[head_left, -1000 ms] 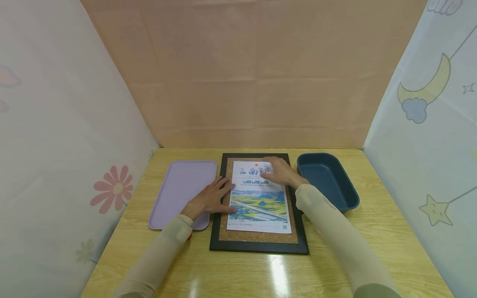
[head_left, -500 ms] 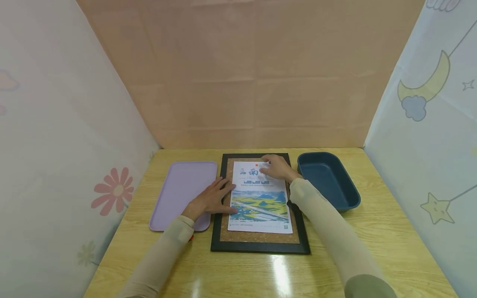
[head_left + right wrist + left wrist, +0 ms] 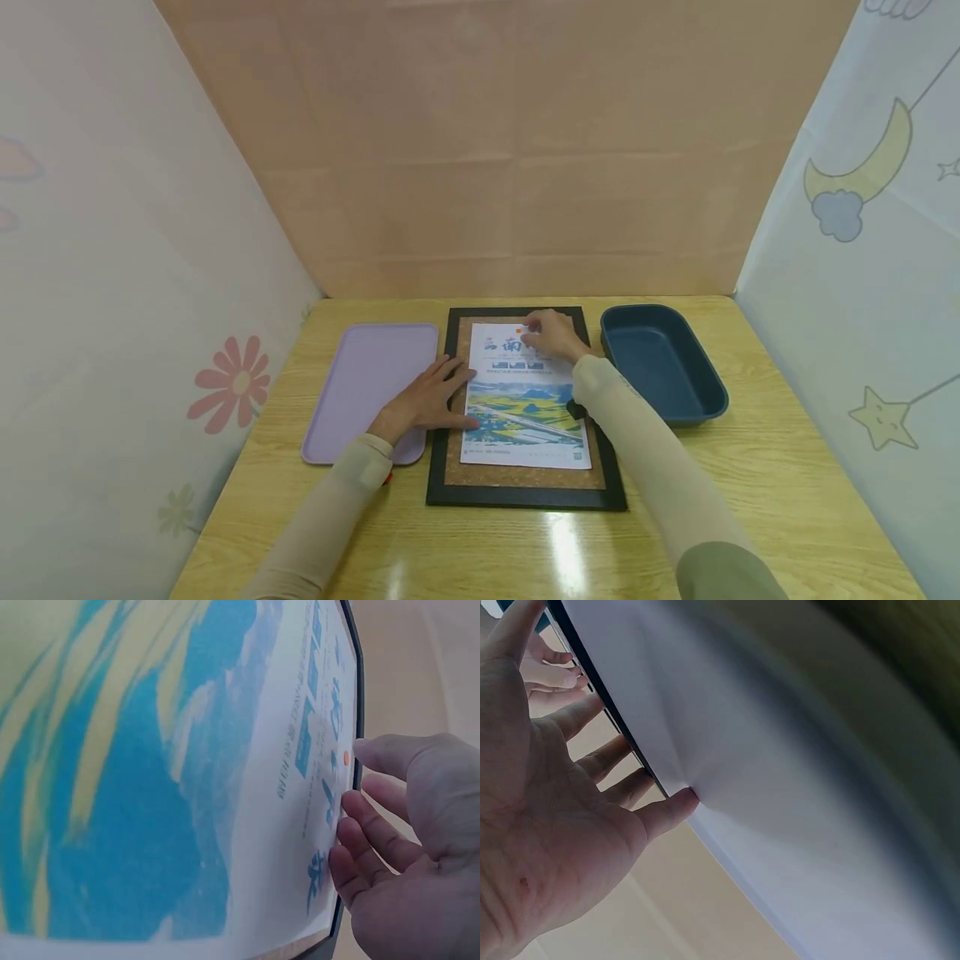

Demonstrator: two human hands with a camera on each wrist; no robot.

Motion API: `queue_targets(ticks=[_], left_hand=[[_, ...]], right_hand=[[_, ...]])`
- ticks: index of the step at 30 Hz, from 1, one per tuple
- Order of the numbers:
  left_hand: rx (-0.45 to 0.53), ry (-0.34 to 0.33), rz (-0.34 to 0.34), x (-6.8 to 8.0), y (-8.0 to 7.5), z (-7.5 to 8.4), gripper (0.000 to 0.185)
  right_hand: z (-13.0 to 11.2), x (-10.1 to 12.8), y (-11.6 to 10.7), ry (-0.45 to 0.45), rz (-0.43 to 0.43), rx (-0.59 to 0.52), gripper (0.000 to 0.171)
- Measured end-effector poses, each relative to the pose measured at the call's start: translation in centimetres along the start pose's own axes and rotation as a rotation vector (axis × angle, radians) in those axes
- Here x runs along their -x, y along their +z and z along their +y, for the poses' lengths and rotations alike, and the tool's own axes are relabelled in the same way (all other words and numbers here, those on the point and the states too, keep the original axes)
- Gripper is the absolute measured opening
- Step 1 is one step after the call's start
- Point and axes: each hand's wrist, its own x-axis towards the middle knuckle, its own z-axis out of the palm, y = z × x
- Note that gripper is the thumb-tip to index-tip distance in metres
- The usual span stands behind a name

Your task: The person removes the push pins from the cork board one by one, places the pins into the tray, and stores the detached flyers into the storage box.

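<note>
A printed poster with a blue and yellow landscape lies on a black-framed cork board. My left hand is spread over the board's left edge, with its thumb and some fingers on the poster. In the left wrist view, one fingertip of the left hand meets a pale surface. At the poster's top right, my right hand has its fingers bent loosely towards the paper. Close to its fingertips is a small orange spot; whether it is a pin or print I cannot tell.
A lilac tray stands left of the board, partly under the left wrist. To the right is a deep dark-blue bin. Something small and red shows beside the left sleeve. Patterned cloth walls flank the wooden table.
My right hand has shifted slightly left and away from me, closer to the orange spot. The left hand keeps its place, and the view has tilted a little.
</note>
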Motion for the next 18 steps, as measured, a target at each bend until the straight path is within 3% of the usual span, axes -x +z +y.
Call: queue_targets(ticks=[5, 11, 18], left_hand=[[-0.002, -0.005, 0.001, 0.0, -0.1, 0.3, 0.105], [-0.005, -0.002, -0.009, 0.0, -0.1, 0.4, 0.105], [0.002, -0.006, -0.013, -0.1, 0.0, 0.3, 0.105]], right_hand=[[-1.2, 1.1, -0.5, -0.032, 0.003, -0.021, 0.038], [-3.3, 2.6, -0.8, 0.041, -0.001, -0.024, 0.035], [-3.3, 2.7, -0.2, 0.051, 0.028, -0.005, 0.030]])
